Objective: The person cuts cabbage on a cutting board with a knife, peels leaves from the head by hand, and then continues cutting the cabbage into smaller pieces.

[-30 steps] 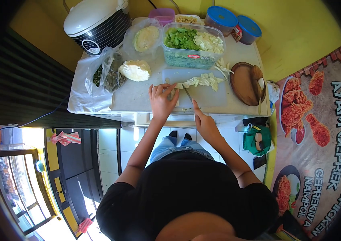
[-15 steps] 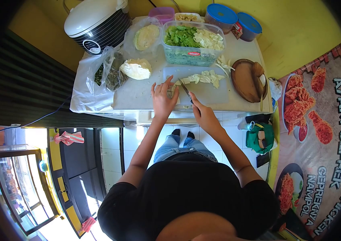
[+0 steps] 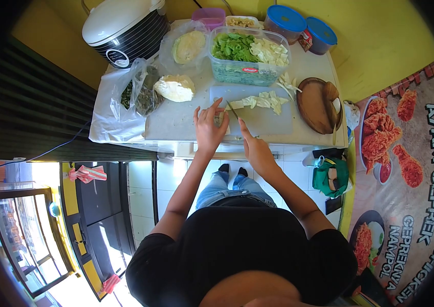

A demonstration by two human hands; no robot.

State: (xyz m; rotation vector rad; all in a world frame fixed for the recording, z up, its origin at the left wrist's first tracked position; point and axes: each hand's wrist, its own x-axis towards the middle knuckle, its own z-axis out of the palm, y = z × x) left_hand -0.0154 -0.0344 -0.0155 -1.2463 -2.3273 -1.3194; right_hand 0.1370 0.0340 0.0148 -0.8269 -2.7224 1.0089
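From my end, the cabbage strips [image 3: 265, 101] lie in a loose row across the board [image 3: 279, 123], just above the middle of the frame, and the knife [image 3: 233, 110] slants at the row's left end. The right hand [image 3: 259, 155] is closed around its handle, index finger stretched forward. The left hand [image 3: 210, 129] is apart from it, fingers spread at the board's left edge; I can't tell whether they pinch a piece.

My main worry is a nick: those left fingertips are raised very near the blade, so a slip on wet leaf could send the edge into them. The strips could also scatter if the blade drags sideways — and the thin board might slide if pushed.

Beyond the board's far edge, the tub [image 3: 247, 75] limits forward reach; towards the right of the frame, the wooden dish [image 3: 310, 105] does the same. The table's [image 3: 171, 124] front edge runs close below both wrists. I see more elbow room leftward — bare tabletop stretches from the board to the bag [image 3: 148, 98], below the cut cabbage [image 3: 175, 89].
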